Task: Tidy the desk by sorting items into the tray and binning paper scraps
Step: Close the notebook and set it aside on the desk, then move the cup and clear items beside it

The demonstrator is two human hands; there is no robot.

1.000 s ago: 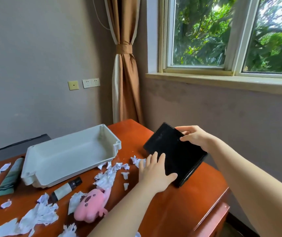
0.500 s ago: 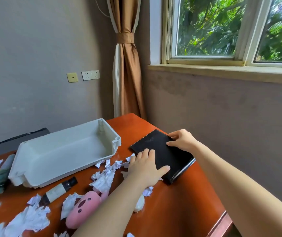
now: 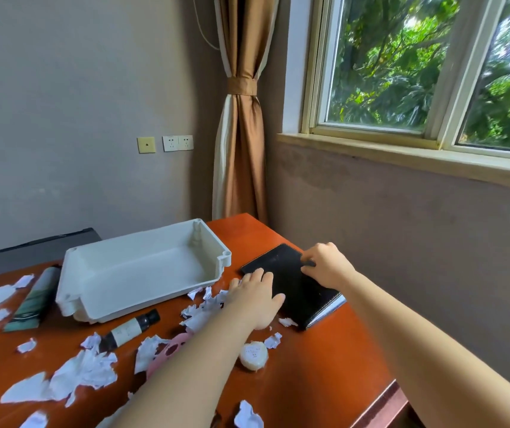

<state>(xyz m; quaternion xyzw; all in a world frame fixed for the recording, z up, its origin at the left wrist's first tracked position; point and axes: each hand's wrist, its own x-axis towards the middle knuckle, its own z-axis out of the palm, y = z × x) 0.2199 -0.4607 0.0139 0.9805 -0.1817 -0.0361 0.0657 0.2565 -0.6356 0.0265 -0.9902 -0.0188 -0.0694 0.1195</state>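
A black notebook [image 3: 300, 288] lies flat on the orange desk [image 3: 318, 366], just right of the white tray [image 3: 216, 242]. My left hand [image 3: 255, 299] rests on the notebook's near-left corner with straight fingers and the thumb spread over the cover. My right hand [image 3: 327, 267] holds its far-right edge with curled fingers. The tray holds nothing. Torn white paper scraps [image 3: 83, 372] are strewn across the desk, with more paper scraps [image 3: 202, 308] beside my left hand.
A small black-capped bottle [image 3: 130, 329] and a dark green tube [image 3: 35, 301] lie near the tray. A pink plush [image 3: 170, 350] and a round white item [image 3: 253, 355] sit under my left forearm. A dark grey box [image 3: 37, 248] stands behind the desk. The wall is close on the right.
The notebook was held tilted up between both hands; it has come down and now lies flat on the desk, with both hands still on it.
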